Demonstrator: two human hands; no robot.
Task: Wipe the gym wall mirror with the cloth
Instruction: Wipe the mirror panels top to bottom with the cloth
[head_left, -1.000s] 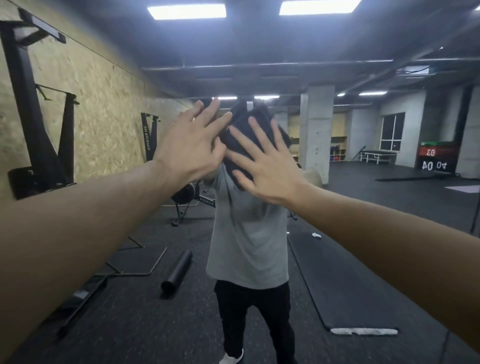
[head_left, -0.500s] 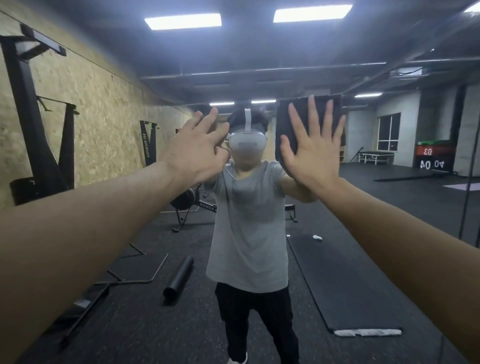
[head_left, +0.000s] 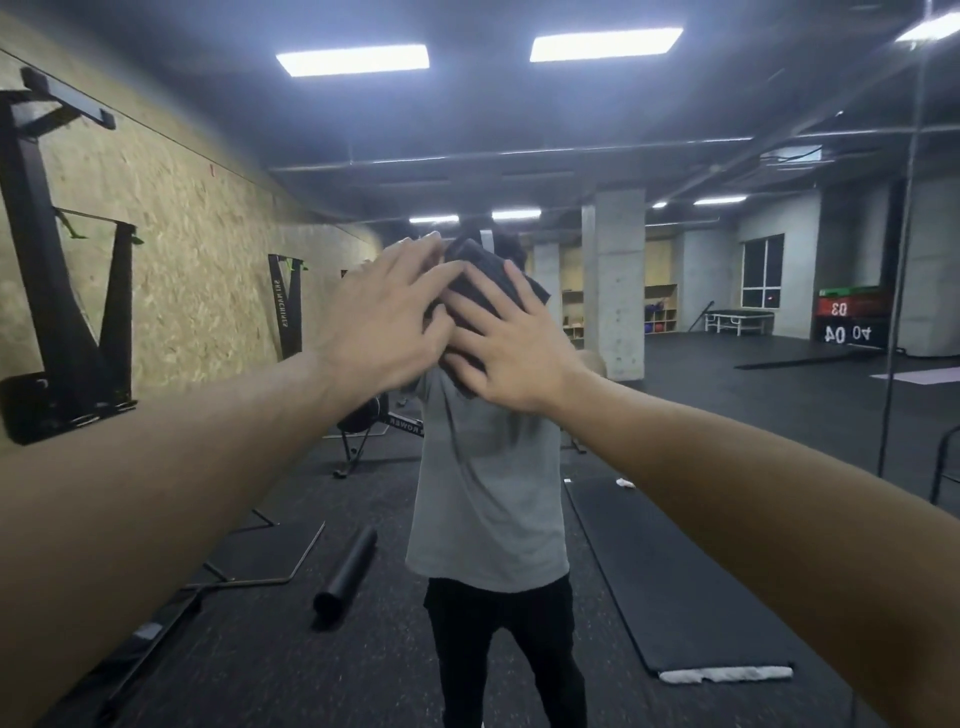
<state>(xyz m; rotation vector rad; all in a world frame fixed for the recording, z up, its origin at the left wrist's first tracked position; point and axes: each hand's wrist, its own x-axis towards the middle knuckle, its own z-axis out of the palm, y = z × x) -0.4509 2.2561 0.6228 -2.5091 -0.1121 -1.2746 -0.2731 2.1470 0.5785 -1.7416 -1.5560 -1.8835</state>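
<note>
The gym wall mirror fills almost the whole view and gives back the room: a dark ceiling with lit panels, a chipboard side wall on the left with black frames hung on it, concrete pillars, and a dark rubber floor. In the glass a person in a grey T-shirt and black trousers stands square to the camera, with both arms raised toward the surface. A long black exercise mat lies on the reflected floor to the right, with a white towel at its near end, and a black foam roller lies to the left of the figure's legs. Two bare forearms reach in from the lower corners and meet at the middle of the mirror. The dark cloth is flat against the glass there, at head height of the reflection, covering it. The right hand presses on the cloth with straight, spread fingers, its palm flat over the lower part. The left hand is just beside it, its fingers straight and loosely together, the tips overlapping the cloth's upper left edge; I cannot tell whether they press on it.
</note>
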